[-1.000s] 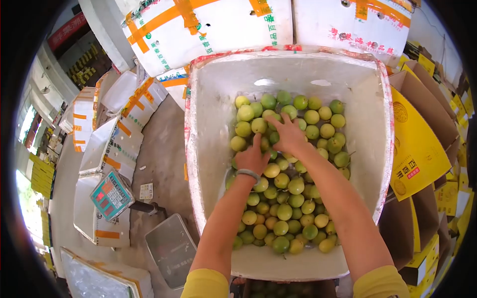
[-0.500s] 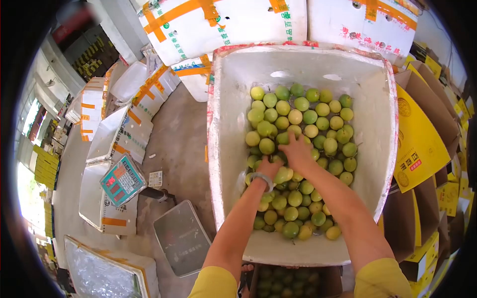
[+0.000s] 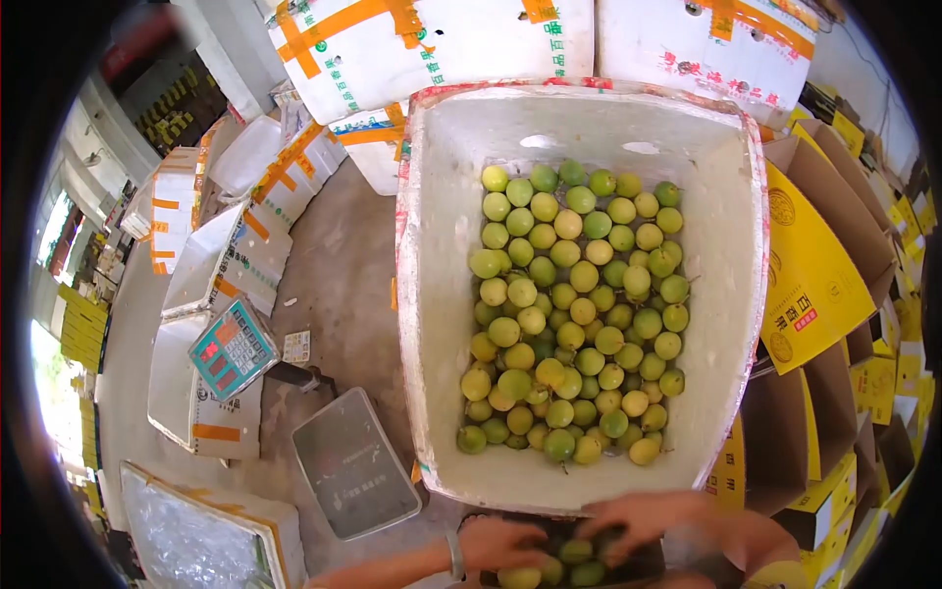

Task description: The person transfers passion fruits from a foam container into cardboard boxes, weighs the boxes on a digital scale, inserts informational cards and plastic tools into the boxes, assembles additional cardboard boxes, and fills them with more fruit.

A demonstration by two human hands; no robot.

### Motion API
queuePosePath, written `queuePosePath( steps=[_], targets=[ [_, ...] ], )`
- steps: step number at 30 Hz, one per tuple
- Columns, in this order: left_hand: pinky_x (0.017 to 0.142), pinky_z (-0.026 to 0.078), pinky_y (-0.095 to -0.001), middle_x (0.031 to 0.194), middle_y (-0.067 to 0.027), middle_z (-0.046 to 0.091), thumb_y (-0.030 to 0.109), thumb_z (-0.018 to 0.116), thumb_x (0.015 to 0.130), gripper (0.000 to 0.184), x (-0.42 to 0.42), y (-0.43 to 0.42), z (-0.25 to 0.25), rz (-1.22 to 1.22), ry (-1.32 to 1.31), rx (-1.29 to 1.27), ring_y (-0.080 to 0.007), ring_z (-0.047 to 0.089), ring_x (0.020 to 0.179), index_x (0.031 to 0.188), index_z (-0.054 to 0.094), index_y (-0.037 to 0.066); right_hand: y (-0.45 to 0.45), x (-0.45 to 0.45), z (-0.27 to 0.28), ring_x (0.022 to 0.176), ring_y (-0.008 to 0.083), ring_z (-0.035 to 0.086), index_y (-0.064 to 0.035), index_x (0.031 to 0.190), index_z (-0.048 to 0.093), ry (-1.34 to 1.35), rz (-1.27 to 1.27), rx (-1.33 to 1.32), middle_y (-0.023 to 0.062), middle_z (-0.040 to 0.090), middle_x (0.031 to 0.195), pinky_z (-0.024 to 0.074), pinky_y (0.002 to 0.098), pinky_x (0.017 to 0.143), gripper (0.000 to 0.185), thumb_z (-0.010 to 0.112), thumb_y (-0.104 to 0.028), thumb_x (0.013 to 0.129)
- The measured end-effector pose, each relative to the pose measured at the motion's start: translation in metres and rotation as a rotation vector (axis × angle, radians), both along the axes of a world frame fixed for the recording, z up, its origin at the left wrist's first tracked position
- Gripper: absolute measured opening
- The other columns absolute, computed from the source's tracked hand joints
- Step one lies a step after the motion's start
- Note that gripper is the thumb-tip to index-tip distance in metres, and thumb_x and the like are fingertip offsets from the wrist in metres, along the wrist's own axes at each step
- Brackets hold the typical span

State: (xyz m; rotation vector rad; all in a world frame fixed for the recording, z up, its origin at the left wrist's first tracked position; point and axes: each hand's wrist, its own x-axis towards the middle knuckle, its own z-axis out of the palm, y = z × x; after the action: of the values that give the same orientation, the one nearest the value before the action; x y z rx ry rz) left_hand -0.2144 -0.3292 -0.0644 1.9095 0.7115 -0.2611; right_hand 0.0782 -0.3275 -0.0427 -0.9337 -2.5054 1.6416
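My left hand (image 3: pixel 500 543), with a pale band on its wrist, is over a dark box of green passion fruit (image 3: pixel 587 573) at the bottom of the view. Its fingers stretch out just above the fruit. Opposite it, my right hand (image 3: pixel 643 517) is slightly blurred, fingers apart and curved down over the same box. No fruit shows in either grasp, though the undersides of both hands are hidden. Beyond them stands a large white foam box (image 3: pixel 721 294), its floor covered with many green and yellow passion fruit (image 3: pixel 569 336).
A digital scale display (image 3: pixel 233 348) stands on a post left of the foam box, near its grey weighing platform (image 3: pixel 355 463). White foam boxes (image 3: pixel 432 49) line the back and left. Yellow cartons (image 3: pixel 814 285) with open brown flaps crowd the right.
Both hands have left the fruit in the foam box and moved down toward me, over the dark box. The camera view has shifted slightly.
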Motion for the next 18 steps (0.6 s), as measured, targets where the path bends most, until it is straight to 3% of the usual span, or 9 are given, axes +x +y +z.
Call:
queuePosePath(
  steps=[1, 2, 4, 5, 7, 9, 11, 17, 18],
  targets=[
    [0.075, 0.051, -0.0403, 0.084, -0.0214, 0.064, 0.052, 0.057, 0.081, 0.055, 0.007, 0.018, 0.007, 0.176, -0.044, 0.1, -0.0343, 0.064, 0.078, 0.121, 0.055, 0.015, 0.026, 0.0, -0.001, 0.117, 0.0353, 0.048, -0.0213, 0.124, 0.054, -0.004, -0.145, -0.158, 0.0189, 0.051, 0.125, 0.0376, 0.0407, 0.099, 0.055, 0.067, -0.046, 0.076],
    [0.077, 0.05, -0.0411, 0.089, -0.0218, 0.064, 0.051, 0.059, 0.08, 0.057, 0.014, 0.038, 0.011, 0.321, 0.029, 0.164, -0.0337, 0.063, 0.083, 0.123, 0.053, 0.013, 0.061, -0.009, 0.019, 0.105, 0.0302, 0.057, -0.0181, 0.12, 0.056, -0.128, -0.478, -0.043, 0.0123, 0.06, 0.113, 0.0441, 0.0384, 0.091, 0.051, 0.068, -0.04, 0.075],
    [0.083, 0.047, -0.0432, 0.105, -0.0235, 0.058, 0.047, 0.062, 0.079, 0.064, 0.025, 0.081, 0.007, 0.518, 0.07, 0.372, -0.0356, 0.058, 0.096, 0.129, 0.046, 0.011, 0.136, -0.014, -0.002, 0.091, 0.0279, 0.063, -0.0089, 0.117, 0.056, 0.05, -0.793, 0.229, 0.0142, 0.064, 0.102, 0.0488, 0.0381, 0.082, 0.047, 0.068, -0.028, 0.076],
    [0.087, 0.045, -0.0446, 0.116, -0.0248, 0.054, 0.045, 0.063, 0.079, 0.068, 0.03, 0.101, 0.001, 0.571, 0.037, 0.513, -0.0381, 0.054, 0.104, 0.133, 0.041, 0.01, 0.174, -0.02, 0.0, 0.098, 0.0296, 0.06, -0.0069, 0.119, 0.055, 0.093, -0.848, 0.22, 0.0156, 0.061, 0.109, 0.0476, 0.0392, 0.084, 0.045, 0.065, -0.025, 0.079],
    [0.092, 0.04, -0.0493, 0.132, -0.0262, 0.039, 0.043, 0.066, 0.076, 0.077, 0.039, 0.143, -0.02, 0.601, -0.061, 0.724, -0.0442, 0.043, 0.114, 0.138, 0.032, 0.014, 0.241, -0.033, -0.027, 0.108, 0.0347, 0.053, -0.0117, 0.13, 0.044, 0.035, -0.848, 0.362, 0.017, 0.056, 0.118, 0.0442, 0.041, 0.09, 0.054, 0.062, -0.025, 0.081],
    [0.098, 0.034, -0.05, 0.141, -0.0281, 0.025, 0.047, 0.068, 0.072, 0.087, 0.055, 0.177, -0.025, 0.534, 0.157, 0.702, -0.0461, 0.036, 0.12, 0.141, 0.026, 0.015, 0.292, -0.049, -0.049, 0.111, 0.0362, 0.05, -0.0133, 0.135, 0.038, -0.062, -0.832, 0.439, 0.0175, 0.055, 0.12, 0.0431, 0.0416, 0.092, 0.058, 0.06, -0.025, 0.082],
    [0.097, 0.036, -0.0516, 0.141, -0.0274, 0.024, 0.049, 0.07, 0.066, 0.092, 0.069, 0.197, -0.027, 0.51, 0.202, 0.803, -0.0449, 0.039, 0.119, 0.142, 0.027, 0.019, 0.319, -0.07, -0.049, 0.105, 0.036, 0.051, -0.0164, 0.139, 0.031, -0.475, -0.792, 0.635, 0.0168, 0.057, 0.113, 0.0453, 0.0423, 0.087, 0.064, 0.058, -0.023, 0.082],
    [0.085, 0.046, -0.05, 0.139, -0.0291, 0.024, 0.04, 0.066, 0.065, 0.09, 0.072, 0.205, -0.045, 0.574, 0.306, 0.665, -0.0419, 0.05, 0.111, 0.143, 0.024, 0.022, 0.329, -0.1, -0.035, 0.095, 0.0338, 0.055, -0.0099, 0.144, 0.021, -0.883, -0.707, 0.652, 0.0171, 0.062, 0.099, 0.0483, 0.0399, 0.076, 0.078, 0.059, -0.02, 0.077],
    [0.079, 0.049, -0.0467, 0.138, -0.0301, 0.025, 0.04, 0.066, 0.065, 0.088, 0.073, 0.2, -0.052, 0.607, 0.25, 0.638, -0.0415, 0.058, 0.097, 0.141, 0.026, 0.021, 0.34, -0.098, -0.033, 0.086, 0.0328, 0.058, -0.0062, 0.142, 0.02, -0.925, -0.59, 0.545, 0.0165, 0.063, 0.09, 0.0493, 0.0395, 0.071, 0.085, 0.065, -0.022, 0.072]
  ],
)
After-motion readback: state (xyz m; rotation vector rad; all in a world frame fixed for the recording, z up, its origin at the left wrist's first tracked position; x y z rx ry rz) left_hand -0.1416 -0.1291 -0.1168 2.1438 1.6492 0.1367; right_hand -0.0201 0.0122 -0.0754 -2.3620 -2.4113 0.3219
